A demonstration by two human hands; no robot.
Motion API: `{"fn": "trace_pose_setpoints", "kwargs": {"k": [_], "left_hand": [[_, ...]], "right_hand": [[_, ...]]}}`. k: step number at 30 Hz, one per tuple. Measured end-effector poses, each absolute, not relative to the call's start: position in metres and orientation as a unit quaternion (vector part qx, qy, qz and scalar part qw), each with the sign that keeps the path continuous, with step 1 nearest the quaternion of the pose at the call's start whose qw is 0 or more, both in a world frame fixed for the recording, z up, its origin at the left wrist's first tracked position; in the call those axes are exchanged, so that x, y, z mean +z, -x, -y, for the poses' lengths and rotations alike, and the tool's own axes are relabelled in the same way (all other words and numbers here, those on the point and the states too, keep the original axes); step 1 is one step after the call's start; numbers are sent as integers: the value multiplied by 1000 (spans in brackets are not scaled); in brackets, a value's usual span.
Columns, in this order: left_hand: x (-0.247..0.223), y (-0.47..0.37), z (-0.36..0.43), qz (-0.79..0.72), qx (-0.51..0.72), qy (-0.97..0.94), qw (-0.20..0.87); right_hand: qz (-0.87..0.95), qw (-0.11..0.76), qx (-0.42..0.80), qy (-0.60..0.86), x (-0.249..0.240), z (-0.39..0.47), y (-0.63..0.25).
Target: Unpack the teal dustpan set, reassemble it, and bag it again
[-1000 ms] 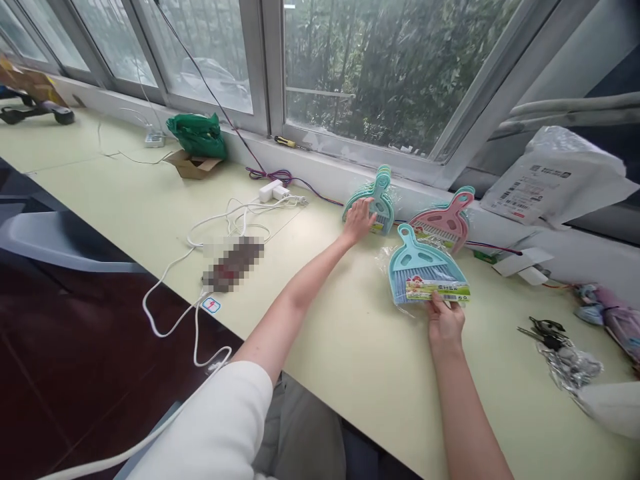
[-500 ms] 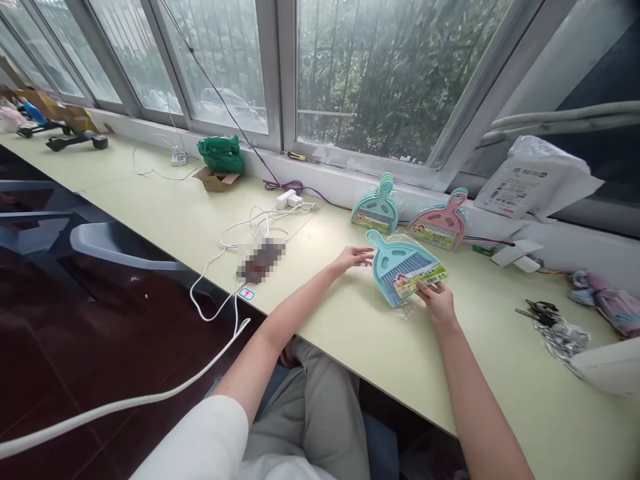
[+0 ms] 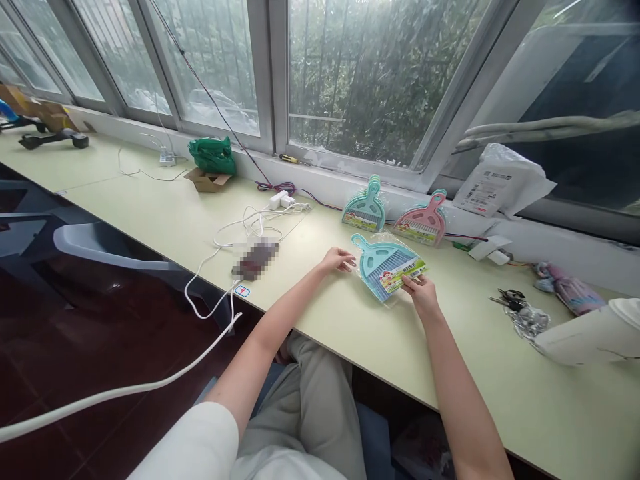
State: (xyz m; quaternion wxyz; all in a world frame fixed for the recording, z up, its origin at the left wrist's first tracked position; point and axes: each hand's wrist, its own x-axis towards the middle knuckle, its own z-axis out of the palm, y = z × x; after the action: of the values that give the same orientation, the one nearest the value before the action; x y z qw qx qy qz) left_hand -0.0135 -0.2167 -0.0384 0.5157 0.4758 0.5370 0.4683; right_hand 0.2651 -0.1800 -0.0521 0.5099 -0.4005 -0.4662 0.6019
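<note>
A light-blue mini dustpan and brush set (image 3: 385, 263) in clear plastic wrap, with a colourful printed label, is tilted over the table in front of me. My right hand (image 3: 423, 293) pinches its lower right edge at the label, thumb on the front. Close beside its left edge is my left hand (image 3: 340, 260), fingers loosely bent and apart; whether they touch the wrap is hard to see. Behind it, a stack of similar blue dustpan sets (image 3: 367, 207) leans by the window ledge, with a pink dustpan set (image 3: 424, 219) to the right.
White cables with a charger (image 3: 281, 200) and a blurred-out dark object (image 3: 256, 260) lie left on the table. A green bag (image 3: 213, 155) sits in a small carton. To the right are keys (image 3: 513, 299), a white cup (image 3: 585, 333), a folded umbrella-like item (image 3: 575, 290) and a white package (image 3: 493, 183).
The view has turned slightly right, so things sit further left. My left fingers have bent more beside the dustpan set; my right hand keeps its hold.
</note>
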Motion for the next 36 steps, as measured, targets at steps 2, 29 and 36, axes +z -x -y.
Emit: {"fn": "trace_pose_setpoints", "kwargs": {"k": [2,29,36], "left_hand": [[-35,24,210,-559,519,-419,493],[-47,-12,219,-400,524,-426,620],[-44,-1,211,-482,566,-364,562]], "right_hand": [[461,508,607,402,-51,178,-269],[473,449,603,460,-57,181,-244],[304,565,615,458,-49,152,-325]]}}
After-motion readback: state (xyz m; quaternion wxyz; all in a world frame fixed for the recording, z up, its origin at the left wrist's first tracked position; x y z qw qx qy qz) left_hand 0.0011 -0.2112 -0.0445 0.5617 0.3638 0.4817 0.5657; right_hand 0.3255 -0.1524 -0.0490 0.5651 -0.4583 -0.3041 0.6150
